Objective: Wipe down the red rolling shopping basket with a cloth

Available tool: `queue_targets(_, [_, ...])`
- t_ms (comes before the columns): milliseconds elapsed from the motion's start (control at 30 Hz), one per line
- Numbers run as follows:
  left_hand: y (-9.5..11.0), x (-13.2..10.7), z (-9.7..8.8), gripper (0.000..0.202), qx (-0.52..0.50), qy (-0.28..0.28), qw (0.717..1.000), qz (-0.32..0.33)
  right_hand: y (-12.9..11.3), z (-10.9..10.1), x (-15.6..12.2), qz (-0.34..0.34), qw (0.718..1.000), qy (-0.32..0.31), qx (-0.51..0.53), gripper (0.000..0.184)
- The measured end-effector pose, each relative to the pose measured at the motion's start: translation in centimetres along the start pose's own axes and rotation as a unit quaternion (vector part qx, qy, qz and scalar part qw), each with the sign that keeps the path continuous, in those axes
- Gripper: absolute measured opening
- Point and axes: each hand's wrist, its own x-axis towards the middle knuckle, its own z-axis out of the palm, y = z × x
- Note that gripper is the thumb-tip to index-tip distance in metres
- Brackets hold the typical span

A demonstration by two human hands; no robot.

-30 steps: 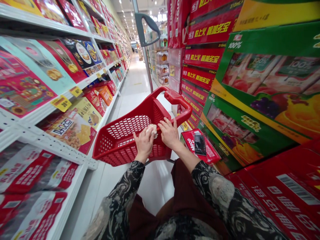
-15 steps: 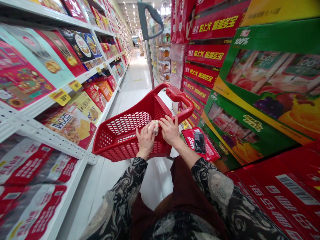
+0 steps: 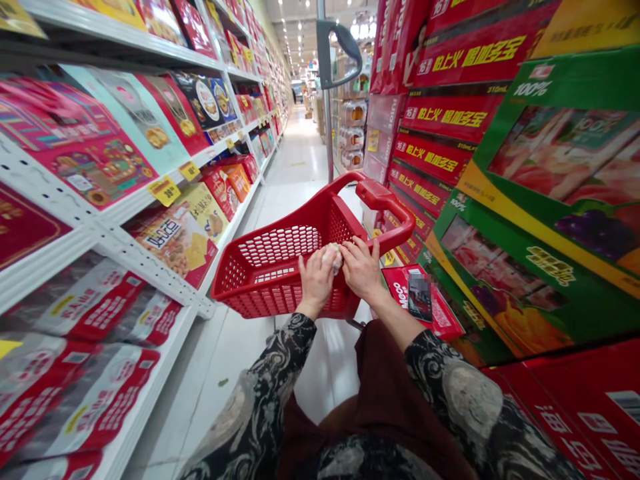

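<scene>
A crumpled white tissue-like wad sits between my hands, above the near side of a red plastic shopping basket. My left hand is closed around the wad from the left. From the right, the bent fingers of my right hand meet the wad, beside the basket's rim and below its thick red handle. Part of the wad is hidden by fingers. The basket stands tilted in front of my legs, and the inside that shows is bare red mesh.
Shelves of boxed snacks run along the left. Stacked red drink cartons and green juice boxes line the right. A phone lies on a red box low at right. A grey pull handle rises behind the basket.
The view has turned slightly left, so hands, basket and shelves appear farther right. Both hands stay together at the white wad, their fingers shifting only a little.
</scene>
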Motion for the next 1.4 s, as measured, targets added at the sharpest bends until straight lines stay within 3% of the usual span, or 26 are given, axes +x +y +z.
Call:
queue_targets(100, [-1.3,-0.7,-0.5,0.041,0.016,-0.008,1.0,-0.01,0.2,0.1,0.0,-0.005,1.0,0.0,-0.001,0.038])
queue_targets(267, [-7.2,-4.2,-2.5,0.039,0.081,-0.003,0.993,-0.083,0.3,0.4,0.1,-0.001,1.0,0.007,0.004,0.039])
queue_targets(333, [-8.4,-4.9,-3.0,0.039,0.094,0.007,0.99,-0.104,0.2,0.5,0.2,0.002,1.0,0.011,0.006,0.039])
queue_targets(400, [-8.0,-4.8,-2.8,0.038,0.087,0.018,0.99,-0.106,0.1,0.5,0.2,0.003,1.0,0.015,0.006,0.038])
queue_targets(600, [-2.5,-1.6,-0.7,0.04,0.029,0.007,0.999,-0.033,0.1,0.3,0.1,-0.007,1.0,0.015,-0.008,0.037])
queue_targets(667, [-1.8,-1.1,-0.4,0.04,0.025,-0.001,0.999,-0.026,0.2,0.3,0.0,-0.009,1.0,0.012,-0.011,0.038])
queue_targets(733, [-2.4,-1.4,-0.7,0.04,0.029,-0.012,0.999,-0.026,0.3,0.3,0.0,-0.012,1.0,0.008,-0.011,0.038])
queue_targets(933, [-7.9,-4.2,-2.6,0.037,0.076,-0.005,0.994,-0.08,0.9,0.5,0.1,-0.015,1.0,-0.001,-0.004,0.038])
queue_targets(1000, [-8.8,-4.6,-2.8,0.036,0.087,0.006,0.992,-0.095,0.9,0.5,0.4,-0.012,1.0,-0.001,0.0,0.037])
queue_targets(1067, [-8.6,-4.4,-2.6,0.035,0.089,0.014,0.991,-0.103,0.4,0.4,0.8,0.007,1.0,0.002,0.0,0.036])
queue_targets(1167, [-6.5,-3.2,-1.6,0.035,0.071,0.014,0.994,-0.079,-1.1,0.4,1.5,0.03,1.0,0.005,0.0,0.036])
queue_targets(1300, [-3.4,-1.3,-0.6,0.037,0.046,0.013,0.998,-0.036,-3.1,0.9,1.7,-0.029,0.999,-0.036,0.019,0.037])
queue_targets(1400, [-3.6,-1.3,-0.7,0.036,0.054,0.01,0.998,-0.038,-3.2,1.6,1.3,-0.052,0.997,-0.051,0.022,0.038])
